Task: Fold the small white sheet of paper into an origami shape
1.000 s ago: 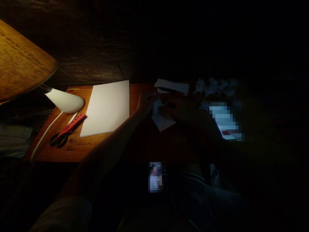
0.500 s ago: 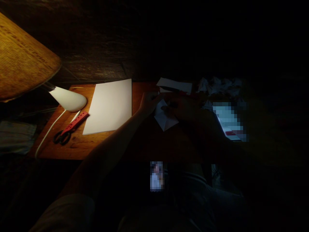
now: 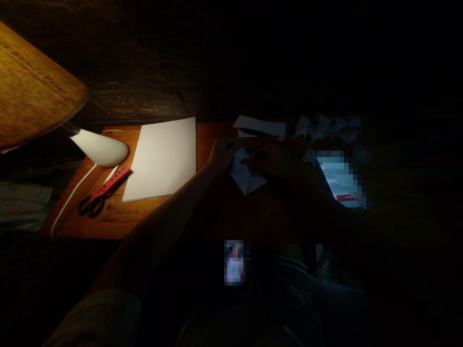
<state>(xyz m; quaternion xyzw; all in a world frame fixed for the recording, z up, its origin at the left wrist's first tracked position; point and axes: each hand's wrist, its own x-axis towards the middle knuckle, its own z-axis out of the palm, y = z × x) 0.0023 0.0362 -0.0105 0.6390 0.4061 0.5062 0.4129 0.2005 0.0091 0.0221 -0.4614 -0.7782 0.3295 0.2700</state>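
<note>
A small folded white paper (image 3: 247, 177) lies on the wooden table (image 3: 115, 219), its point toward me. My left hand (image 3: 221, 153) rests at the paper's upper left corner, fingers curled onto its edge. My right hand (image 3: 273, 160) lies dim in shadow over the paper's upper right part, fingers pressed down on it. Both forearms reach in from below.
A stack of white sheets (image 3: 162, 159) lies left of my hands. Red-handled scissors (image 3: 103, 191), a white lamp base (image 3: 99, 148) with its cord and a woven lampshade (image 3: 32, 94) stand far left. Crumpled papers (image 3: 325, 126), a flat sheet (image 3: 261, 127) and two lit screens (image 3: 342, 179) lie around.
Both hands stay on the folded paper with hardly any shift. The view has drifted slightly.
</note>
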